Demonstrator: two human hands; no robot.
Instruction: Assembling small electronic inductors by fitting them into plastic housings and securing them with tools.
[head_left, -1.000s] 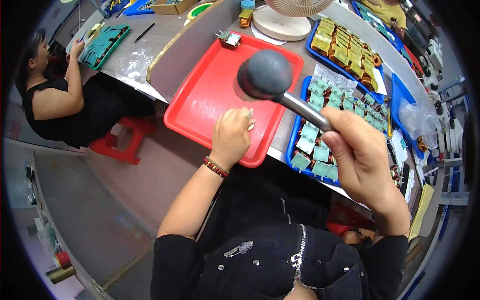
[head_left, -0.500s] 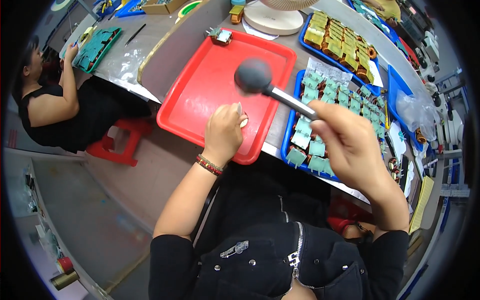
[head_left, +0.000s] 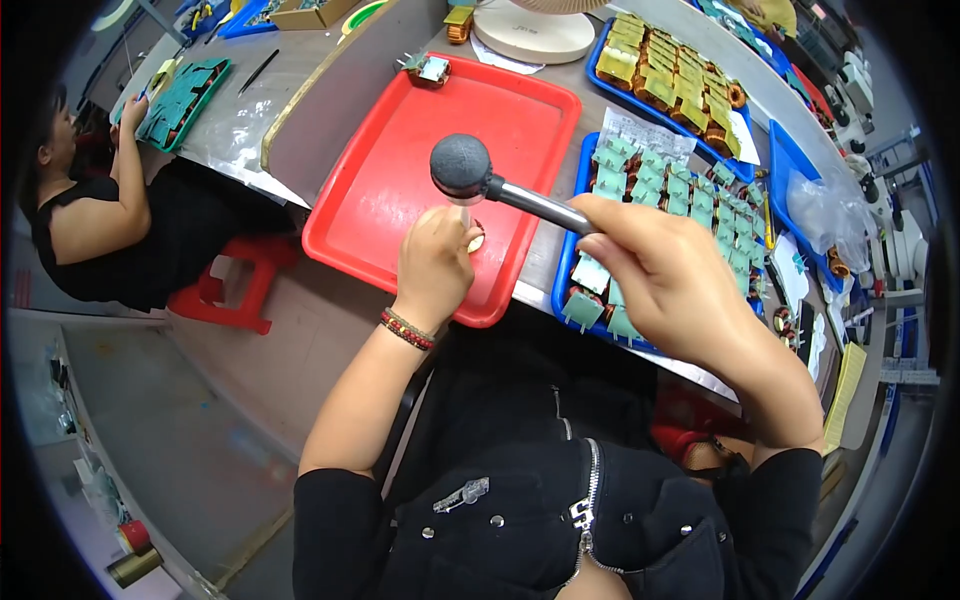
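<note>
My right hand is closed around the handle of a rubber mallet with a rounded dark grey head. The mallet head hangs just above my left hand, over the red tray. My left hand is a fist at the tray's near part. A narrow pale piece shows at its top, right under the mallet head; most of it is hidden by the fingers. Beside the fist lies a small round part, pale with dark red edging, partly covered. At the tray's far left corner sits a coil on a green board.
To the right stand a blue tray of green-board coils and, behind it, another blue tray of yellow-wrapped coils. A white round fan base is at the back. Left, beyond a grey divider, a person works at a table.
The mallet head has come left and slightly down, from beside my left fist to right over it. My left hand stays on the tray; the whole view has shifted slightly.
</note>
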